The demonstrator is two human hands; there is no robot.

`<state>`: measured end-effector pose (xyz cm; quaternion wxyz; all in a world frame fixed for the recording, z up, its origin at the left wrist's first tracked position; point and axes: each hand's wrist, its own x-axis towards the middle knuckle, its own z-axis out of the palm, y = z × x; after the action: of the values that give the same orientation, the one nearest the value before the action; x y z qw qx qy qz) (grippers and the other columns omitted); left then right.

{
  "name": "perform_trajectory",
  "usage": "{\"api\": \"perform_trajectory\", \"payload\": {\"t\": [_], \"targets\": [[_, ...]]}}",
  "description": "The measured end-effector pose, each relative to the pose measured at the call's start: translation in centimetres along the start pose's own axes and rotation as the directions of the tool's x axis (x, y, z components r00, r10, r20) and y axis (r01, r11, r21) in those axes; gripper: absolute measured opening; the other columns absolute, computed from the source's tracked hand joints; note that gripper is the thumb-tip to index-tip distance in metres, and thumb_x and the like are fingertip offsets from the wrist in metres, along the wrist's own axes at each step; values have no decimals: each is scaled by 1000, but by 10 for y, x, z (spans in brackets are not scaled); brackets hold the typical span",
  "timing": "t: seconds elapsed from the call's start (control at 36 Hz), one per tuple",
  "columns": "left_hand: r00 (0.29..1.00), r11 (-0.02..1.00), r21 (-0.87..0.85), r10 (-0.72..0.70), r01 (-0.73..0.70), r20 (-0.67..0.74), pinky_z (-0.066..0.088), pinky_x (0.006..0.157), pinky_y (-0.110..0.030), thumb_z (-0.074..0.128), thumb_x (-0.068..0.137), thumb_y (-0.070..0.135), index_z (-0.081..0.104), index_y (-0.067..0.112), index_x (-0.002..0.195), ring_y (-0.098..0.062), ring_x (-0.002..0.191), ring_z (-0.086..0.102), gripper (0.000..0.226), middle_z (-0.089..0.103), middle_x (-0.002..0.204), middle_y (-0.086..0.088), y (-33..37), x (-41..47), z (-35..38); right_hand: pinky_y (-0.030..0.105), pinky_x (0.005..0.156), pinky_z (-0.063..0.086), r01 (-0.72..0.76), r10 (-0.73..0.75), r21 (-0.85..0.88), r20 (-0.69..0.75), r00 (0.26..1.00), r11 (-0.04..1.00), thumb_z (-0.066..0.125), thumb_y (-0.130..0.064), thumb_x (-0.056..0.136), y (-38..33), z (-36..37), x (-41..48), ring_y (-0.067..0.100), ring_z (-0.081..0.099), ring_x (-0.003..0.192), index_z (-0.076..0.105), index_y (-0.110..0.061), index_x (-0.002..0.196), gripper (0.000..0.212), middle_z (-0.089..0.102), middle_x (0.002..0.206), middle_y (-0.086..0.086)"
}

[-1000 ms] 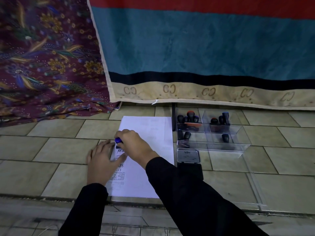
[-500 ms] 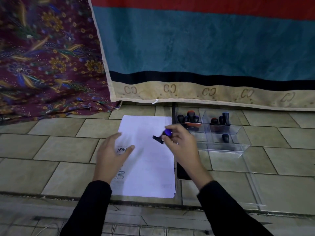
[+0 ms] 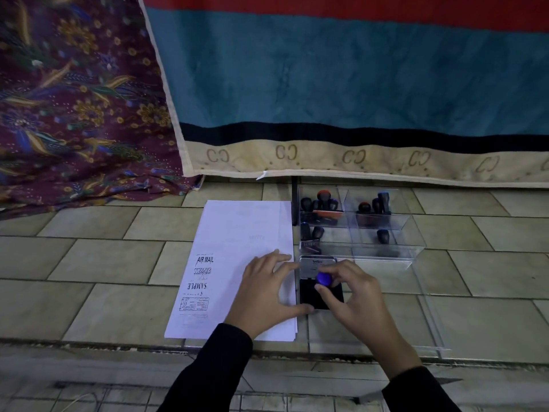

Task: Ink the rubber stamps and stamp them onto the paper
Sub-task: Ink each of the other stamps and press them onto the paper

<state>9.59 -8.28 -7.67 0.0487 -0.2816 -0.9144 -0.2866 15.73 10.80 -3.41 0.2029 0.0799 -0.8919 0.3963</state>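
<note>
The stamp (image 3: 324, 278) is pinched on the ink pad (image 3: 309, 295) by the right hand (image 3: 356, 295); the left hand (image 3: 264, 292) is spread on the paper (image 3: 237, 233)'s right edge.

The person wears a black top with long sleeves. The left sleeve (image 3: 214, 373) ends at the wrist, just behind the left hand (image 3: 264, 292). The right sleeve (image 3: 417, 394) ends the same way behind the right hand (image 3: 361, 300). Both hands are bare.

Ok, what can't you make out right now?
All in the head view:
- face of the blue-knobbed stamp: hidden under its knob and the right hand; contact with the ink pad untellable.
- boxed imprint low on the paper: too small to read.
- stamps in the clear organiser: dark, faces hidden.
</note>
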Motion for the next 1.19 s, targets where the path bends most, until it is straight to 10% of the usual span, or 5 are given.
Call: {"api": "perform_trajectory", "payload": {"t": [0.69,0.81,0.97,1.19], "targets": [[1000,1000,-7,12,-12,11,19,115,-35,58,61,86,57,37,120,4,137,25,77,50,128,26,5,1,-4,15,66,46,-38,50,-106,114,992,994,76,-12,75,-10,-3,4,7,56,70,66,-12,88,16,57,82,-10],[985,990,-119,-97,80,-140,23,109,-25,59,67,79,59,30,123,1,130,35,74,51,128,22,-14,-3,-27,15,65,46,-39,53,-105,133,990,994,76,-18,76,-16,-2,16,6,55,67,66,-16,90,17,57,80,-10],[882,930,-32,-358,366,-307,39,105,-47,63,81,60,57,19,127,-23,127,47,61,56,133,-1,-84,-18,-70,14,70,49,35,-40,63,87,995,997,75,-21,78,-50,22,61,7,61,71,66,-12,97,22,65,91,-1],[831,842,122,-476,525,-288,19,112,-39,41,70,81,54,25,129,-16,134,38,82,49,142,6,-117,-28,-69,32,78,51,40,-51,50,252,966,998,69,-18,83,-77,105,123,21,60,82,62,-6,104,26,63,101,11]]}}
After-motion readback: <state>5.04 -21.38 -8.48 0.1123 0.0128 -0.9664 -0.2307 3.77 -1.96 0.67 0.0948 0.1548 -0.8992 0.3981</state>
